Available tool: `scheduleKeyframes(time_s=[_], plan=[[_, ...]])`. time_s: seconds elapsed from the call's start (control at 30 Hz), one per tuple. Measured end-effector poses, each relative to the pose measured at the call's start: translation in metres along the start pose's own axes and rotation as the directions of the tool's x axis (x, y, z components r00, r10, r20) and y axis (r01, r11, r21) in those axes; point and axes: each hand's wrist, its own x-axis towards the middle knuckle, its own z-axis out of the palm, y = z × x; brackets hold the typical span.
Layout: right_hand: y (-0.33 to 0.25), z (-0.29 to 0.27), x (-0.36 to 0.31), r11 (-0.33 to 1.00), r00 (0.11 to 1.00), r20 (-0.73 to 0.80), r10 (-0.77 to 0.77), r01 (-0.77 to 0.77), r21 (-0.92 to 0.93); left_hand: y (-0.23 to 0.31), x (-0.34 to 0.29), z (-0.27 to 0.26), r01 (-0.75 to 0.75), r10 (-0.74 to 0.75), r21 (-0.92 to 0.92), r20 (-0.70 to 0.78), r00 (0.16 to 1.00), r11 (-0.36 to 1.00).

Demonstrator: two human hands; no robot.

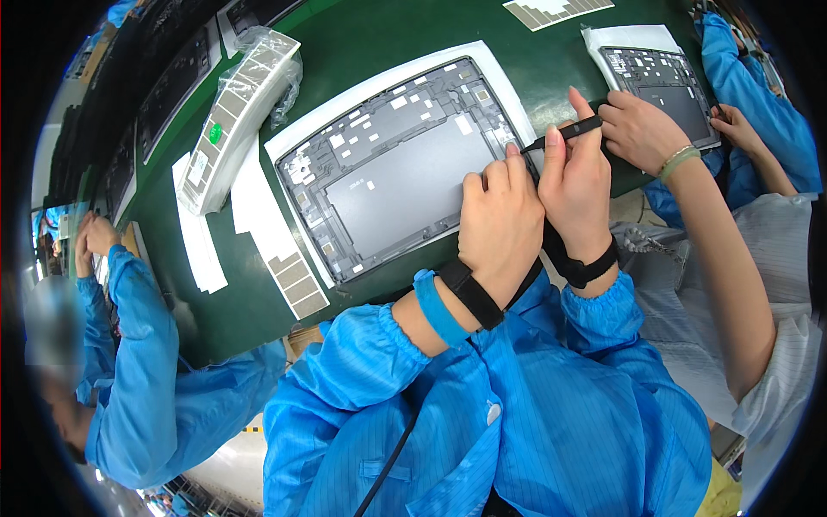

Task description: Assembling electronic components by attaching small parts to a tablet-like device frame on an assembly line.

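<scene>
A dark grey tablet back housing (396, 172) lies open-side up on a white sheet (293, 138) on the green table. My left hand (498, 222) rests on the housing's right edge, fingers curled and pressing down. My right hand (575, 185) holds a thin black pen-like tool (564, 133), its tip touching the housing's upper right corner. Both wrists wear black straps over blue sleeves.
A wrapped stack of adhesive strips (237, 112) lies at the upper left, with white backing sheets (202, 241) beside it. To the right, another person's hand (642, 129) works on a second housing (659, 86). A person in blue sits at the left (129, 345).
</scene>
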Motion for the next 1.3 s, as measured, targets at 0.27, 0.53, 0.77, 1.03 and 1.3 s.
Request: scheduleKeyframes(time_s=[0.27,0.53,0.77,1.03,1.3], plan=[[0.019,-0.004,-0.004,0.950,0.936,-0.342,0.079,0.033,0.310,-0.040,-0.030,-0.037,0.097,-0.119,-0.409,-0.030,0.992,0.907],[0.020,-0.019,-0.011,0.936,0.991,-0.095,0.093,-0.054,0.348,-0.116,-0.098,-0.077,0.466,-0.513,-0.405,-0.008,0.858,0.786],[-0.008,-0.018,-0.019,0.957,0.930,0.303,-0.205,0.256,-0.137,-0.120,-0.125,-0.050,0.532,-0.542,-0.170,-0.019,0.840,0.830],[-0.008,-0.012,-0.031,0.899,0.915,0.356,-0.189,0.307,-0.311,-0.125,-0.136,-0.041,0.555,-0.559,-0.125,0.007,0.829,0.822],[-0.005,0.000,-0.040,0.981,0.999,0.030,-0.026,0.031,-0.189,-0.137,-0.123,-0.039,0.586,-0.610,-0.215,-0.067,0.790,0.781]])
